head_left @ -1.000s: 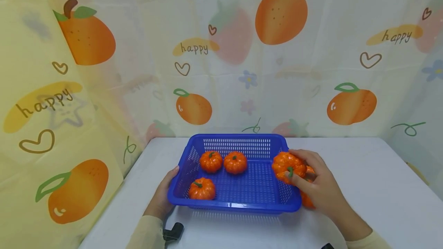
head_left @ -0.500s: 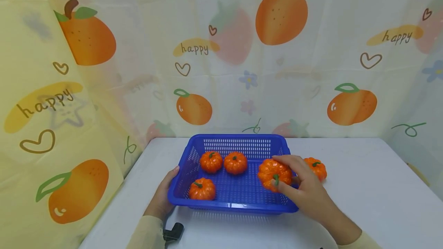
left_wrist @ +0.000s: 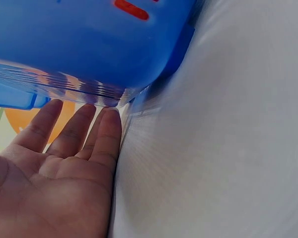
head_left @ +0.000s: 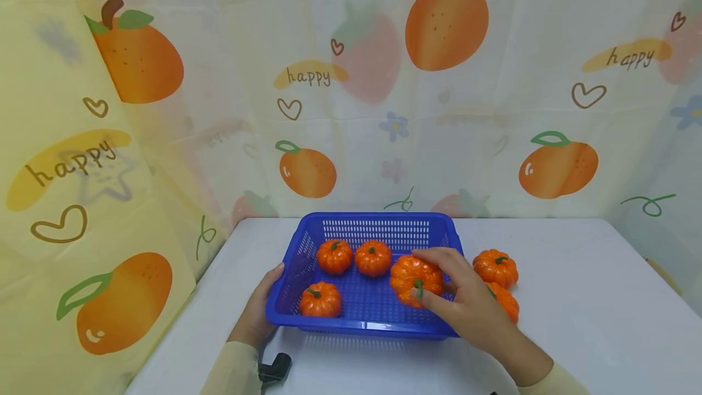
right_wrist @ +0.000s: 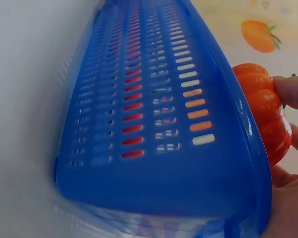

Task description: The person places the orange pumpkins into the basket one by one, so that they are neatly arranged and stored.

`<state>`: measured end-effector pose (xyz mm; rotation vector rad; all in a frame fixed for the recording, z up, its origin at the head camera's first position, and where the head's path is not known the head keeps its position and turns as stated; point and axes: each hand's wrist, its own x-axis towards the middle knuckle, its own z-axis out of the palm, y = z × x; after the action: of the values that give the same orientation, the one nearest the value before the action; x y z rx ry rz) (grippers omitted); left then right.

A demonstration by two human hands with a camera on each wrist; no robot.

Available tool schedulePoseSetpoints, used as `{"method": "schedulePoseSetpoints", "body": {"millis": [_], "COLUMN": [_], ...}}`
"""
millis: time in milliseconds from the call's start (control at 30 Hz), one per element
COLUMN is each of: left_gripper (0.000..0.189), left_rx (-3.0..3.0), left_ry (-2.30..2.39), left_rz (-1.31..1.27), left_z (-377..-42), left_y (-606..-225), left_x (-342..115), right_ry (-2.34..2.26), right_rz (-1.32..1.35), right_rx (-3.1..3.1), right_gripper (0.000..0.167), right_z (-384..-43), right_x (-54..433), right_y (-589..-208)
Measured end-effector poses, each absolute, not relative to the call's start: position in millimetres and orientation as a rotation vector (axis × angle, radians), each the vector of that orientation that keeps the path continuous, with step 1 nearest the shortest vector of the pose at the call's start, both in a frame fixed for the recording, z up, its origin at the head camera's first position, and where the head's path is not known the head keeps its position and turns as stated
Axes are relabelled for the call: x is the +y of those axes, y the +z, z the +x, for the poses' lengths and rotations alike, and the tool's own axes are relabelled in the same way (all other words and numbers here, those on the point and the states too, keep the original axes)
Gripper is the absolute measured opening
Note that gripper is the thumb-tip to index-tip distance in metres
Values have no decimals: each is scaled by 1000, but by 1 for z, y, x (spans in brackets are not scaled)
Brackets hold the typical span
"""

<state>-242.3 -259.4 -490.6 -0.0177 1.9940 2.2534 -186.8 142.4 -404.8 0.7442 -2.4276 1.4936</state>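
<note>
My right hand (head_left: 466, 297) grips a small orange toy pumpkin (head_left: 415, 279) with a green stem, holding it over the right part of the blue plastic basket (head_left: 364, 325). In the right wrist view the held pumpkin (right_wrist: 263, 109) shows above the basket rim, thumb near its stem. My left hand (head_left: 260, 306) is at the basket's left side. Its fingers (left_wrist: 72, 129) reach out fairly straight in the left wrist view, their tips touching the slotted wall. Inside the basket sit three pumpkins: back left (head_left: 334, 256), back middle (head_left: 373, 258) and front left (head_left: 320, 300).
Two more pumpkins, one farther back (head_left: 496, 268) and one nearer (head_left: 506, 302), lie on the white table (head_left: 592, 309) right of the basket; my right hand partly covers the nearer one. A black angled object (head_left: 275, 369) is by my left wrist. A fruit-printed curtain (head_left: 351, 127) hangs behind.
My right hand has carried the pumpkin leftward from the basket's right rim to above its inside, uncovering the two pumpkins on the table. My left hand and the basket have stayed put.
</note>
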Motion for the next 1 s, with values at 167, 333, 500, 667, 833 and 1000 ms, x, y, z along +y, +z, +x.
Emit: {"method": "schedulePoseSetpoints", "body": {"millis": [167,333,500,667,833,1000], "left_gripper": [82,83,83,84,84,85], "left_rx": [1990,1994,2003,2044,2035,2027], "left_ry": [2260,2258,2253,2228,2229,2233], "left_rz": [-22,-32,-40,-26,-26,-34], "left_z": [-242,-242,-242,-241,-242,-242], "left_y": [-491,-491,-490,-490,-490,-491], "left_x": [-259,-259,-259,-258,-259,-259], "right_ry": [1521,1547,1528,1496,1496,1500], "right_rz": [768,771,788,844,886,906], "right_rx": [-2460,-2480,-2504,-2552,-2584,-2607], "right_gripper": [53,53,53,53,52,54], "right_z": [-189,-189,-190,-192,-193,-197], "right_x": [134,128,121,113,108,105], "right_y": [-405,-402,-401,-402,-402,-403]}}
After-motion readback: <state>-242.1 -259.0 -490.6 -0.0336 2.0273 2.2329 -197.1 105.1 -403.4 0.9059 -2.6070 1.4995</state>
